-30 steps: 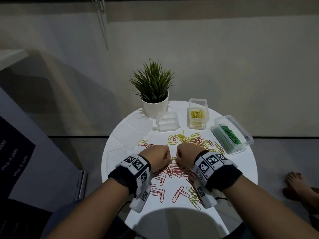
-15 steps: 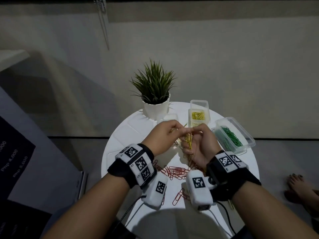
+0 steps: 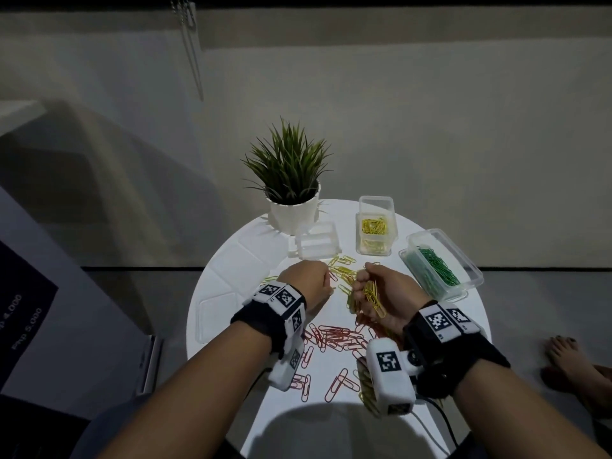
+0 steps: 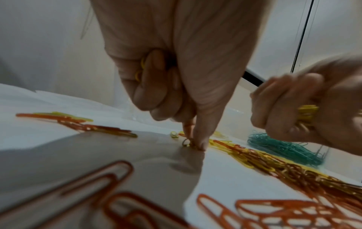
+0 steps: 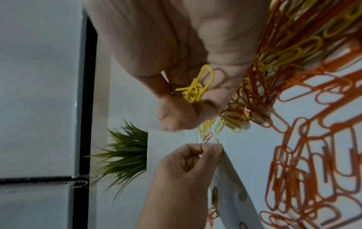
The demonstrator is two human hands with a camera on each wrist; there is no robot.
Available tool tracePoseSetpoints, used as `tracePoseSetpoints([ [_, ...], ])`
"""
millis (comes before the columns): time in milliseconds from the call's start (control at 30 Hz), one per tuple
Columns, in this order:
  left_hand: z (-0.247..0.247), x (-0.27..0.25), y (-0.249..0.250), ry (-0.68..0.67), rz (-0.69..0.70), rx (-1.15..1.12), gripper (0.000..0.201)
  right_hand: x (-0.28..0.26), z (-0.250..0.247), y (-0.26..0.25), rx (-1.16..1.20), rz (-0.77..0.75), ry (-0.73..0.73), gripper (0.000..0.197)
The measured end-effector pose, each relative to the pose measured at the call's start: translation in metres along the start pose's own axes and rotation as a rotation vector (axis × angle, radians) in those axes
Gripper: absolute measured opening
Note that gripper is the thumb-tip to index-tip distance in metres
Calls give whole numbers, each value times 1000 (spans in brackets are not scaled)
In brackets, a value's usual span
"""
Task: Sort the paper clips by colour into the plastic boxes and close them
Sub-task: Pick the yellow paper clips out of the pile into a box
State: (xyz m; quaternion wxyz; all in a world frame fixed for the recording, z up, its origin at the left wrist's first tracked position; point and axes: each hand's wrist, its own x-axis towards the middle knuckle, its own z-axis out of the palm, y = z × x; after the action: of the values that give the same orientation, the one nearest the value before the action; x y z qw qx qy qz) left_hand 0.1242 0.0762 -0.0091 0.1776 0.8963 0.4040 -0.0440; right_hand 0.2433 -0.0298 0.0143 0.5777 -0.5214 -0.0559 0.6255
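Note:
Yellow paper clips (image 3: 342, 271) and red paper clips (image 3: 334, 336) lie mixed on the round white table (image 3: 231, 260). My left hand (image 3: 314, 283) is down on the table, thumb and forefinger pinching a clip (image 4: 186, 141), with a few yellow clips (image 4: 141, 68) tucked under its curled fingers. My right hand (image 3: 367, 289) hovers palm-up beside it and grips a bunch of yellow clips (image 3: 372, 298) (image 5: 195, 89). At the back stand an open box of yellow clips (image 3: 376, 230), an open box of green clips (image 3: 437, 265) and an empty clear box (image 3: 316, 245).
A potted plant (image 3: 291, 183) stands at the table's far edge behind the empty box. Clear lids (image 3: 215, 313) lie on the table's left part. More red clips (image 3: 341, 382) lie near the front edge. A person's bare foot (image 3: 569, 362) is on the floor at right.
Half a second ago both hands were raised together over the table with yellow clips between them. Now my left hand has dropped back to the pile; my right hand keeps the bunch.

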Motion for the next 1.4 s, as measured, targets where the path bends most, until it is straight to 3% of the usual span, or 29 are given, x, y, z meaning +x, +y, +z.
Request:
tracePoseSetpoints([
  [100, -1, -4, -5, -11, -5, -35, 16, 0, 3, -7, 82, 25, -24, 38],
  [167, -6, -10, -11, -40, -25, -301, 20, 5, 3, -12, -86, -14, 15, 31],
  [300, -23, -29, -19, -63, -192, -1102, 26, 28, 19, -28, -1089, -274, 278, 31],
  [400, -31, -42, -26, -93, -216, -1447, 23, 49, 37, -25, -1519, -283, 399, 24],
  [500, -34, -48, -33, -117, -197, -1552, 33, 63, 45, -19, -1646, -222, 431, 19],
  [633, -27, -48, -38, -97, -209, -1310, 38, 68, 41, -15, -1802, -248, 378, 17],
  [733, -26, -45, -39, -132, -234, -1333, 30, 67, 37, -16, -1778, -189, 307, 26],
  [833, -28, -44, -36, -159, -237, -1631, 26, 57, 33, -22, -1673, -166, 297, 33],
  [900, -29, -43, -36, -190, -195, -1799, 24, 43, 28, -27, -1476, -190, 299, 29],
  [1000, -28, -39, -37, -201, -148, -1904, 22, 23, 15, -31, -958, -182, 121, 28],
  [1067, -27, -36, -35, -170, -168, -1863, 25, 14, 5, -29, -345, -132, 20, 26],
  [1133, -26, -31, -30, -109, -204, -1675, 27, 12, 1, -27, -69, -143, -65, 20],
  [1300, -20, -3, -23, -13, -155, -652, 29, 15, 16, -20, -80, -118, -86, 24],
  [1400, -14, 15, -17, 9, -185, -275, 34, 17, 23, -18, -153, -112, -54, 17],
])
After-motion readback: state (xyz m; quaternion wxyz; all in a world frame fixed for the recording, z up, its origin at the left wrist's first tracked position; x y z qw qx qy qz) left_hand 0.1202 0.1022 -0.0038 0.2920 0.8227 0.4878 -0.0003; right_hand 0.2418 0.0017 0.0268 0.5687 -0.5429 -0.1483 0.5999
